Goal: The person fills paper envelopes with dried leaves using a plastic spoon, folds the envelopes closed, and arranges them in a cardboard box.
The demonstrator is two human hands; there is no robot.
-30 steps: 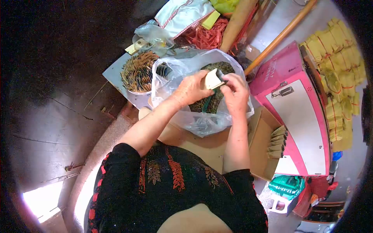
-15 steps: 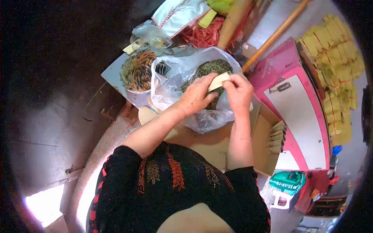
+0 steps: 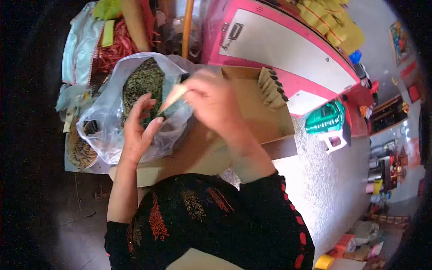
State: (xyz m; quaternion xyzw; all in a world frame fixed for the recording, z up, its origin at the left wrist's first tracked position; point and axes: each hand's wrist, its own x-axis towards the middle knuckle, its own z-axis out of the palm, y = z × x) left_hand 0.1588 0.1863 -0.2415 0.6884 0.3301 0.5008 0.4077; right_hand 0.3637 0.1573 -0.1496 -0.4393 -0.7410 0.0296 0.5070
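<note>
In the head view, my right hand (image 3: 213, 103) pinches a small pale paper packet (image 3: 173, 97) that narrows to a point toward the lower left. Motion blurs this hand a little. My left hand (image 3: 136, 130) is at the near side of a clear plastic bag (image 3: 105, 137), thumb and fingers apart with nothing visible between them. Dark green dried leaves (image 3: 144, 81) fill the bag just beyond its fingertips. To the right lies an open cardboard box (image 3: 243, 108), where a row of similar pale packets (image 3: 271, 92) with dark ends leans along the far right side.
A pink and white cabinet (image 3: 279, 45) stands behind the box. A round container of packed pieces (image 3: 80, 150) sits left of the bag. Red shredded material (image 3: 118, 56) and a wooden pole (image 3: 187, 31) are at the back. A green bag (image 3: 325, 118) lies right.
The camera view has swung right. My left hand has let go of the packet, and my right hand has carried it away toward the box side.
</note>
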